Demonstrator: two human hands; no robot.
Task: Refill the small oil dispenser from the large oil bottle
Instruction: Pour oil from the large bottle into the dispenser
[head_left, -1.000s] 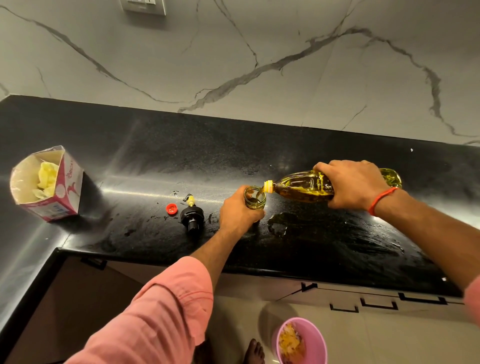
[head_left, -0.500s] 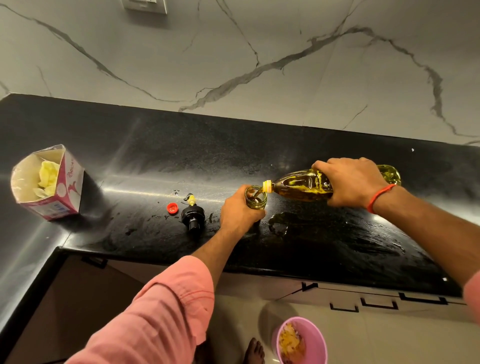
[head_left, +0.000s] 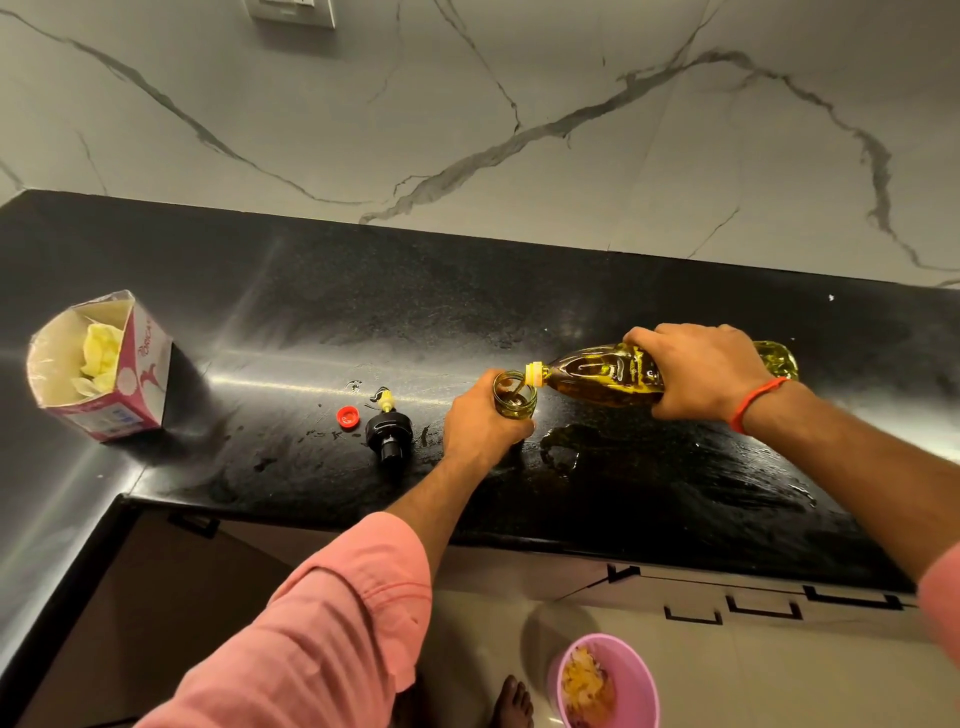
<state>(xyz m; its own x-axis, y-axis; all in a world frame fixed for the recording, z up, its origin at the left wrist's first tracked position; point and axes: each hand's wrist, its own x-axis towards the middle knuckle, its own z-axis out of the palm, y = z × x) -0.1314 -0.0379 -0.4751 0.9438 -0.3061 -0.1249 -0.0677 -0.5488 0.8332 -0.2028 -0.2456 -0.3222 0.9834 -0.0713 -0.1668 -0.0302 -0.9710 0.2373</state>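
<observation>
Near the middle of the frame, the left hand (head_left: 485, 423) is wrapped around the small oil dispenser (head_left: 515, 396), which stands upright on the black worktop (head_left: 322, 306) with its mouth open; only its rim and upper glass show above the fingers. To its right, the right hand (head_left: 701, 371) grips the large oil bottle (head_left: 608, 375) around its middle from above. The bottle lies tipped almost level, its base toward the right of the frame and its yellow neck at the rim of the dispenser, and a thin stream of oil runs from the neck into the dispenser's mouth. A red thread band (head_left: 756, 402) circles the right wrist, and both arms wear pink sleeves (head_left: 322, 623).

Left of the dispenser, the black pourer top (head_left: 388, 431) with its yellow spout lies on the worktop, and a small red cap (head_left: 348, 417) sits just beside it on the left. A wet, shiny patch (head_left: 561, 449) spreads over the worktop just below and to the right of the dispenser. At the left edge of the frame stands an open pink and white carton (head_left: 111, 374) with pale yellow scraps inside. Behind the worktop rises a grey-veined marble wall (head_left: 519, 130) with a switch plate (head_left: 291, 13) at the top edge. At the bottom of the frame, on the floor, a pink bowl (head_left: 631, 670) holds food scraps, with a bare foot (head_left: 514, 701) just left of it.
</observation>
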